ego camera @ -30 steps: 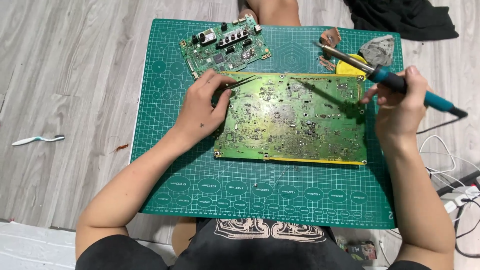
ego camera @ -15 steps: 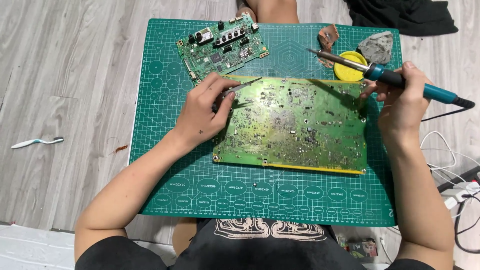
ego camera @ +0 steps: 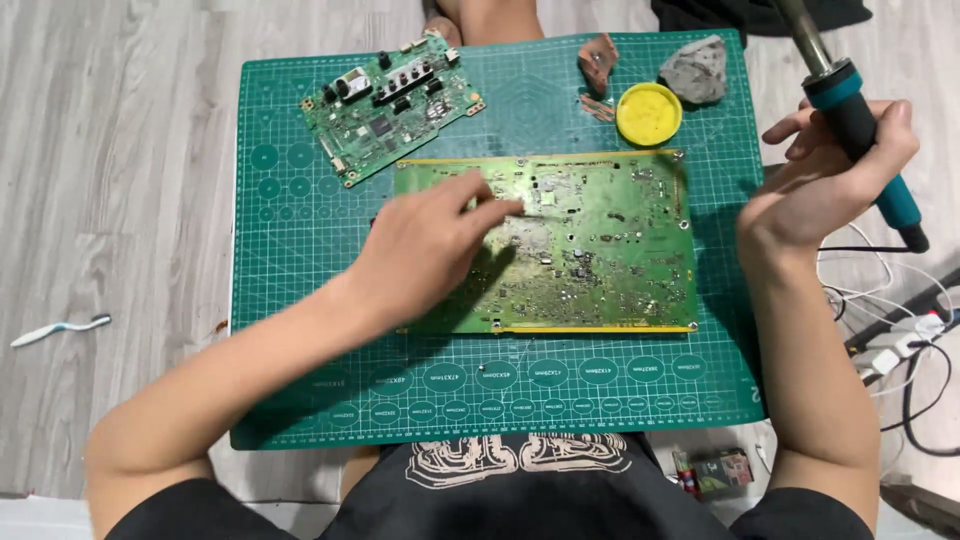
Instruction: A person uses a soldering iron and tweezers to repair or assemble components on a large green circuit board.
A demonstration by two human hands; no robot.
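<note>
Closest to the camera is the person's black printed shirt [ego camera: 515, 490], with both forearms reaching out over a green cutting mat [ego camera: 300, 300] that sits on a grey wood floor [ego camera: 110, 150].

The left hand [ego camera: 420, 250] comes in from about 8 o'clock and rests over the left part of the big green circuit board [ego camera: 600, 250], which lies flat in the middle of the mat. Fingers are stretched toward the board's centre and pinched fairly narrow, tips touching or just above the board. It's a bit blurred, so I honestly can't tell if there's anything thin between the fingers.

The right hand [ego camera: 820, 180] is over at 3 o'clock, off the board's right edge and raised above the mat's edge. It's wrapped around a soldering iron [ego camera: 850, 115] with a teal and black handle, the metal barrel pointing up toward 12 o'clock and out of the picture, with the cord trailing off to the right.

Further out, at 11 o'clock, there's a smaller circuit board [ego camera: 390, 105], tilted, just beside the big one's top left corner but not touching. Around 1 o'clock sits a yellow round tin [ego camera: 649, 113], with a grey lumpy sponge [ego camera: 694, 70] just past it and a brownish bit [ego camera: 598, 60] to its left.

Way off at 9 o'clock, a toothbrush [ego camera: 60, 328] lies on the floor. White cables [ego camera: 880, 300] are at 4 o'clock.
</note>
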